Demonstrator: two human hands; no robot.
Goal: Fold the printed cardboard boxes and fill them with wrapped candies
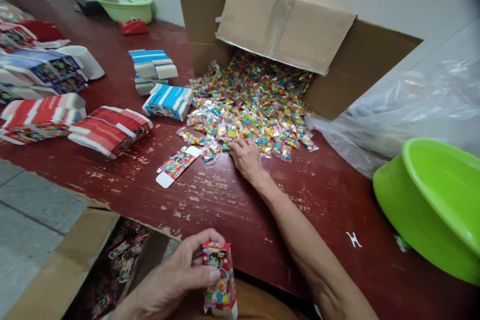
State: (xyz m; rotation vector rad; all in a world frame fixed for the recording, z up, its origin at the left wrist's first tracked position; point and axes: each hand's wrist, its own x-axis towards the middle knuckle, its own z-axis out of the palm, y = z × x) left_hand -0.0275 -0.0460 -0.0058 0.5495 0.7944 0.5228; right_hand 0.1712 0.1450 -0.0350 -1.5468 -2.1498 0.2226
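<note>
My left hand is closed around a small red printed carton, held upright near my lap below the table edge. My right hand reaches out over the red table, fingers resting on the near edge of a heap of small clear candy packets; what its fingertips hold is hidden. The heap spills from a big cardboard box lying on its side. A flat unfolded carton lies just left of my right hand.
Stacks of flat red cartons and blue cartons lie at left. Green basins stand at right, another basin at the back. Clear plastic sheeting is beside the box. An open box of filled cartons sits below the table.
</note>
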